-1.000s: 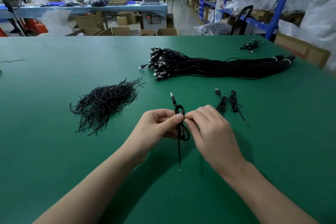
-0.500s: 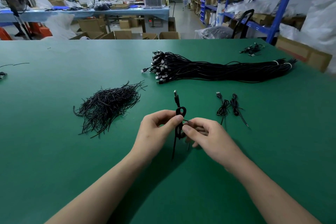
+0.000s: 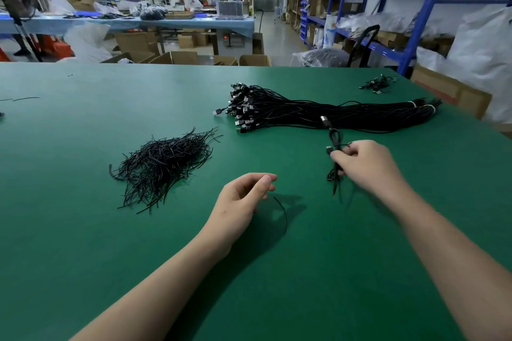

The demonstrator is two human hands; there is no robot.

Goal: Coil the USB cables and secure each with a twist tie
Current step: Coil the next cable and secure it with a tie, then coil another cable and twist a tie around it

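Note:
My right hand (image 3: 368, 166) grips a coiled black USB cable (image 3: 334, 138) at its middle, right of centre on the green table (image 3: 97, 243). The cable's plug points away from me, and a thin tie crosses the coil. More black loops show just under this hand; I cannot tell whether they belong to other cables. My left hand (image 3: 241, 199) hovers near the table's middle, fingers loosely curled and holding nothing. A single black twist tie (image 3: 284, 216) lies curved on the table just right of it, apart from the fingers.
A loose heap of black twist ties (image 3: 166, 163) lies to the left. A long bundle of uncoiled USB cables (image 3: 318, 113) stretches across the far right. A small cluster of cables (image 3: 378, 84) sits near the far right corner. Boxes and blue shelving stand beyond the table.
My left hand has let go of the coiled cable. My right hand has carried it to the right and further away. One twist tie now lies loose by the left hand.

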